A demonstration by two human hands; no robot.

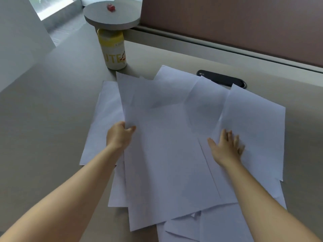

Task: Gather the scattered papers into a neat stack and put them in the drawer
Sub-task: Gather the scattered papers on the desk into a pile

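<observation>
Across the middle of a grey tabletop (52, 102), seen from a head-worn camera looking down, white papers (166, 137) lie fanned out and overlapping, their long edges mostly running away from the person, with corners pointing in several directions. The left hand (119, 135) is closed in a pinch on the left edge of the large top sheet (167, 163), thumb on top and fingers tucked beneath. The right hand (226, 146) lies open and flat, fingers spread, palm down on a sheet at the right side of the spread (258, 123); it grips nothing. Most of the loose sheets lie between the two hands or just outside them, so the gathering looks barely begun. One sheet (99, 123) sticks out beyond the left hand, nearer that hand, and a few more (218, 227) poke out at the near edge. A likely next move is drawing both hands inward to square the sheets. No drawer is visible. Behind the papers stand a yellow-lidded jar (114, 49) and a dark oval cable port (222, 78).
</observation>
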